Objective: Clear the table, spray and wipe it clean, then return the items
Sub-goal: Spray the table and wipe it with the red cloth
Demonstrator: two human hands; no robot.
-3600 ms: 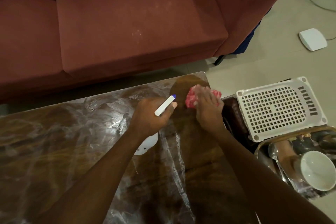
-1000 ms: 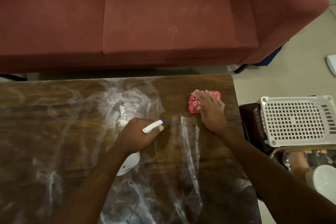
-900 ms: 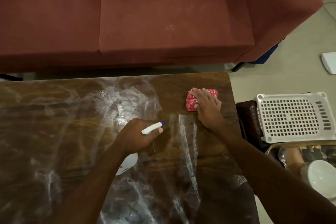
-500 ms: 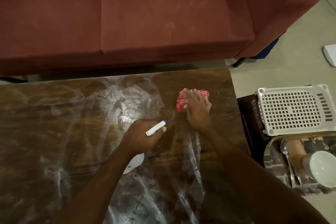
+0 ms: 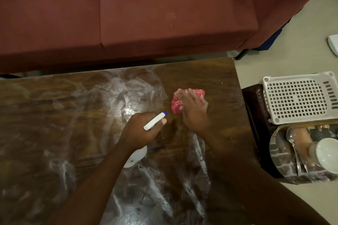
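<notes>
Wiping is the step in hand: the table (image 5: 219, 82) is bare of items and streaked w/ pale wet smears over most of its top; the far right corner looks darker and drier. The right hand (image 5: 194, 113) lies flat, fingers straight, pressing a red-and-white cloth (image 5: 178, 103) onto the wood near that corner. The left hand (image 5: 140, 129) is curled round the neck of a white spray bottle (image 5: 155, 120) (blue nozzle tip aimed toward the cloth), just beside the right hand. Whether a finger is on the trigger I can't tell from this angle.

Cleared items sit off the table's right end: a white basket (image 5: 296, 98), and a tray (image 5: 279, 151) w/ a cup (image 5: 327, 153) and spoon (image 5: 292, 139).

Next move, imo: sweep the cloth thru the streaks toward the near edge w/ firm, overlapping passes. Items should go back only once the top is dry.
</notes>
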